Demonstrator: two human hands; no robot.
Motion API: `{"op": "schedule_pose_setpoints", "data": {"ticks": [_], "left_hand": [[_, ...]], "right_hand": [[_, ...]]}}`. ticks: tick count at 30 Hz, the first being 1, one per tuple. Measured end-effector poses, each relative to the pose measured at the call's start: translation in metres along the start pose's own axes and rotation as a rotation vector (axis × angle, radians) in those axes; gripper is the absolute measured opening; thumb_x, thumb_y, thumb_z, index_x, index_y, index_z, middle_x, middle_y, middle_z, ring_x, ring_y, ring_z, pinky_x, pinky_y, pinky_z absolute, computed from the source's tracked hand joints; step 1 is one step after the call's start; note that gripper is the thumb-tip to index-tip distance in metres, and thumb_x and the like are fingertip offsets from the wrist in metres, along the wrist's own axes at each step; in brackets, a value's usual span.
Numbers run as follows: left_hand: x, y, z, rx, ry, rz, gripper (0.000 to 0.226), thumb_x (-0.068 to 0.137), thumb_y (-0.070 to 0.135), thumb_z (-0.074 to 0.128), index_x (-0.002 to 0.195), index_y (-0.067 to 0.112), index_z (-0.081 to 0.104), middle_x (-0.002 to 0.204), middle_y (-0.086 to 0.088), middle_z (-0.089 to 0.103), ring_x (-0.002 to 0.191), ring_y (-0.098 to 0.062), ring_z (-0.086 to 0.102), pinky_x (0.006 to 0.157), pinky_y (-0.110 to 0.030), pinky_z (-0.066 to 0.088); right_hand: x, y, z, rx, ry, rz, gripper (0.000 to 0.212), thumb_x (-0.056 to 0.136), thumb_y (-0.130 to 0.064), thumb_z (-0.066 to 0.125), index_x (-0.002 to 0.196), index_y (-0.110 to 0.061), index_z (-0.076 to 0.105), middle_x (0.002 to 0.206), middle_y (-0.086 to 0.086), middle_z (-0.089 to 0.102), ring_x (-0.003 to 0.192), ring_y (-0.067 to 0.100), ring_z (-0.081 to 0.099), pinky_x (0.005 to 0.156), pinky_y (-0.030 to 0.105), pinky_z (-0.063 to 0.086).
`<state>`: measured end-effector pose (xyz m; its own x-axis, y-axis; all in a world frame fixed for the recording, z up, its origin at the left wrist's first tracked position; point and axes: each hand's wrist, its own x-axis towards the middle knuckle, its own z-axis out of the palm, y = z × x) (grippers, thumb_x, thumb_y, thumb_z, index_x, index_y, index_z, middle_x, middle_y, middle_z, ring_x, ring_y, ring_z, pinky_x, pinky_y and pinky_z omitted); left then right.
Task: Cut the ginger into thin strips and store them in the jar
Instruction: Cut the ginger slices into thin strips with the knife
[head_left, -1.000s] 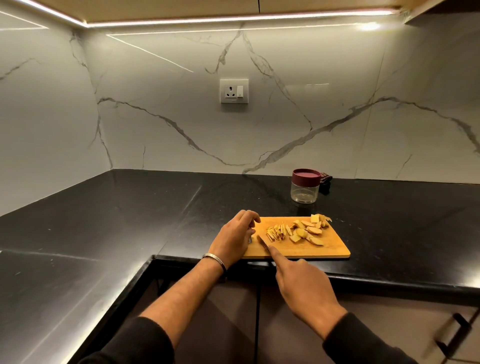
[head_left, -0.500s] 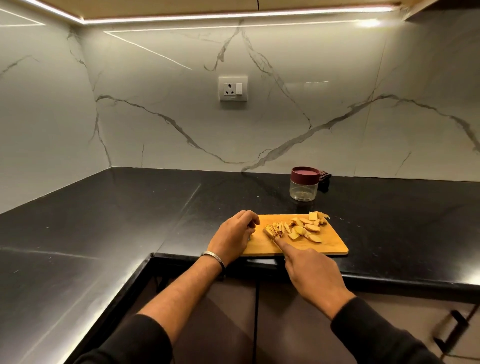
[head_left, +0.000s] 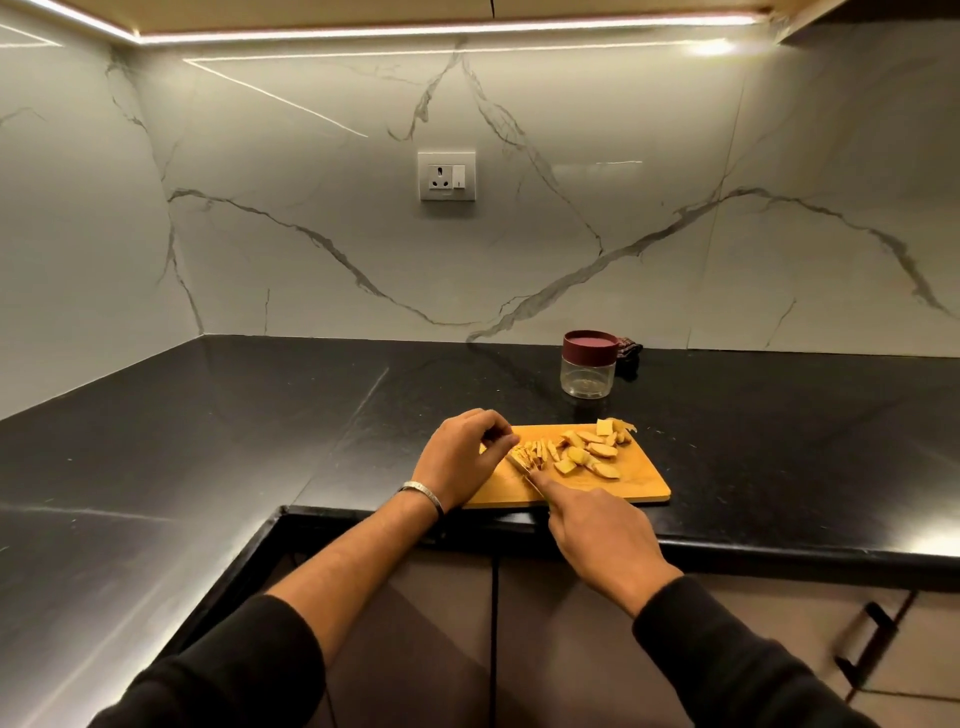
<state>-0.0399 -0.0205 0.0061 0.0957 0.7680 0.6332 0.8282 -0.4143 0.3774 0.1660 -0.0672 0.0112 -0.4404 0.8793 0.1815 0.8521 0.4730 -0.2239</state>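
A wooden cutting board (head_left: 634, 486) lies near the counter's front edge. Ginger slices (head_left: 595, 449) are spread over its far right part, and thin ginger strips (head_left: 535, 451) lie at its left. My left hand (head_left: 460, 457) has curled fingertips holding a ginger piece down at the strips' left end. My right hand (head_left: 602, 540) grips a knife (head_left: 531, 475), index finger stretched along its back, the blade at the strips; the handle is hidden under the hand. A clear jar (head_left: 588, 371) with a maroon lid stands behind the board, shut.
The black stone counter (head_left: 260, 415) runs in an L along marble walls. A dark object (head_left: 627, 351) sits behind the jar. A wall socket (head_left: 447, 175) is above. Cabinet doors with a black handle (head_left: 865, 644) lie below the counter edge.
My right hand with the knife has shifted between the board's front edge and the strips. My left hand's fingertips have moved right onto the ginger at the strips' left end.
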Motion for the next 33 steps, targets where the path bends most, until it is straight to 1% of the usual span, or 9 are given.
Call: {"op": "schedule_pose_setpoints", "data": {"ticks": [3,8,11,14,16,20,28,31,33], "left_hand": [[0.020,0.029,0.004,-0.015,-0.059,-0.009,0.013,0.093,0.030,0.066,0.102,0.022,0.070,0.094,0.007,0.069,0.084,-0.005,0.061,0.077,-0.026,0.056],[0.049,0.062,0.019,0.080,-0.360,-0.041,0.021,0.090,0.033,0.069,0.110,0.027,0.069,0.106,0.005,0.068,0.093,-0.008,0.061,0.085,-0.033,0.056],[0.056,0.076,0.028,0.195,-0.411,0.027,0.026,0.088,0.035,0.072,0.113,0.030,0.070,0.112,0.004,0.066,0.097,-0.012,0.060,0.087,-0.034,0.054],[0.061,0.089,0.038,0.247,-0.488,0.131,0.034,0.087,0.031,0.072,0.121,0.030,0.068,0.124,0.002,0.064,0.110,-0.017,0.058,0.094,-0.036,0.051],[0.063,0.094,0.046,0.275,-0.572,0.158,0.037,0.088,0.028,0.072,0.125,0.028,0.066,0.128,0.001,0.064,0.117,-0.020,0.057,0.098,-0.038,0.049],[0.065,0.095,0.049,0.289,-0.693,0.142,0.038,0.088,0.030,0.072,0.125,0.028,0.066,0.127,0.001,0.065,0.116,-0.021,0.058,0.099,-0.040,0.049],[0.065,0.092,0.049,0.194,-0.624,0.127,0.028,0.093,0.020,0.067,0.120,0.022,0.070,0.124,0.000,0.068,0.112,-0.020,0.061,0.099,-0.036,0.049],[0.064,0.092,0.047,0.085,-0.540,0.102,0.030,0.095,0.018,0.063,0.125,0.020,0.067,0.122,-0.002,0.068,0.109,-0.018,0.062,0.097,-0.035,0.050],[0.061,0.088,0.045,0.018,-0.455,0.069,0.031,0.097,0.018,0.060,0.128,0.023,0.063,0.120,-0.003,0.067,0.106,-0.018,0.061,0.095,-0.036,0.052]], "right_hand": [[0.001,0.001,0.000,-0.006,0.000,-0.004,0.051,0.107,-0.037,0.034,0.155,-0.047,0.019,0.099,0.000,0.063,0.087,0.017,0.058,0.073,0.034,0.050],[-0.003,0.001,0.002,0.016,0.012,-0.026,0.046,0.106,-0.031,0.040,0.149,-0.043,0.031,0.099,-0.002,0.064,0.088,0.017,0.060,0.076,0.036,0.054],[-0.002,-0.001,0.001,0.003,0.034,-0.027,0.036,0.106,-0.028,0.039,0.140,-0.038,0.044,0.102,-0.001,0.066,0.090,0.018,0.061,0.074,0.033,0.051],[-0.001,-0.003,-0.001,-0.014,0.012,0.007,0.027,0.106,-0.025,0.039,0.126,-0.029,0.056,0.104,0.001,0.067,0.094,0.019,0.063,0.080,0.034,0.053],[-0.002,-0.003,0.000,-0.010,0.006,0.034,0.024,0.106,-0.024,0.039,0.117,-0.025,0.061,0.100,0.001,0.067,0.091,0.018,0.064,0.082,0.034,0.054],[-0.001,-0.003,0.004,0.000,0.043,0.033,0.022,0.106,-0.026,0.040,0.111,-0.024,0.062,0.097,-0.001,0.066,0.088,0.015,0.063,0.079,0.030,0.054],[-0.002,-0.003,0.003,0.014,0.037,0.040,0.024,0.107,-0.023,0.037,0.110,-0.022,0.061,0.093,0.000,0.063,0.084,0.016,0.062,0.074,0.028,0.050],[-0.002,-0.002,0.003,0.019,0.017,0.044,0.025,0.107,-0.025,0.036,0.115,-0.024,0.060,0.095,0.000,0.065,0.086,0.017,0.063,0.075,0.031,0.051],[0.000,-0.002,0.004,0.018,0.027,0.039,0.027,0.106,-0.025,0.036,0.122,-0.028,0.058,0.097,0.001,0.066,0.087,0.020,0.062,0.070,0.032,0.046]]}}
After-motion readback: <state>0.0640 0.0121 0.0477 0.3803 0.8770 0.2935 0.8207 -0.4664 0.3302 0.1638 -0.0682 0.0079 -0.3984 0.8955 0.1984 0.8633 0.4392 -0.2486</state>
